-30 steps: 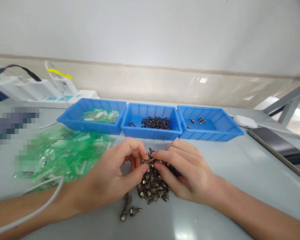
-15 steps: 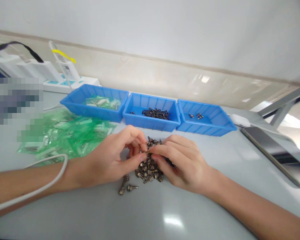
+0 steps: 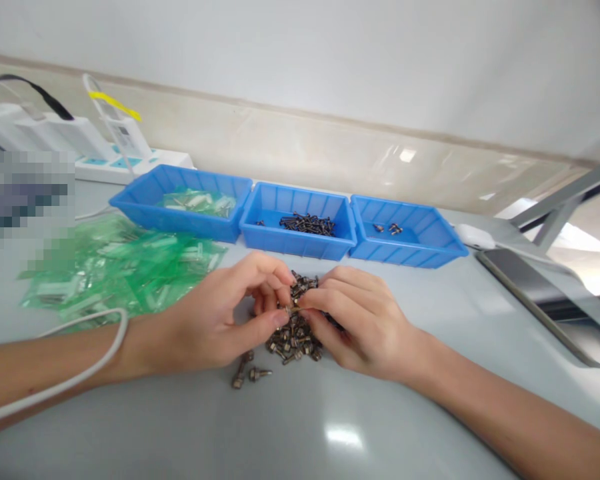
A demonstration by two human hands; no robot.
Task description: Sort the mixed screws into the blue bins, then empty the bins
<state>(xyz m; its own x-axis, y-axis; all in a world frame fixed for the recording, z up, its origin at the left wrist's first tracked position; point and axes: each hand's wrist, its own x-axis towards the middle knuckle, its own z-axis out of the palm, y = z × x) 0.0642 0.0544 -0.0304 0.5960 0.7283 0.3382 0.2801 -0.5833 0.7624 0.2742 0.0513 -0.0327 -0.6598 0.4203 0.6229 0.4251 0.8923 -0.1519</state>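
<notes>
A small metal hex-head screw (image 3: 293, 311) spans the gap between my two hands over a pile. My right hand (image 3: 367, 320) pinches one end of it between thumb and forefinger. At the other end, my left hand (image 3: 215, 310) has its thumb tip against the screw, fingers curled in; its exact grip is partly hidden. Below lies the pile of similar hex-head screws (image 3: 295, 343), partly covered by both hands. A loose screw (image 3: 259, 375) and another beside it rest on the table in front of my left hand.
Three blue bins stand behind: a left bin (image 3: 180, 225) with green bags, a middle bin (image 3: 300, 248) with dark screws, a right bin (image 3: 410, 255) with a few screws. Green bags (image 3: 125, 267) lie left. A white cable (image 3: 100, 363) crosses my left forearm. A phone (image 3: 535, 300) lies right.
The view has shifted slightly, so everything sits a little further left and up. My left thumb and forefinger tips have parted slightly, and more of the screw between my hands shows.
</notes>
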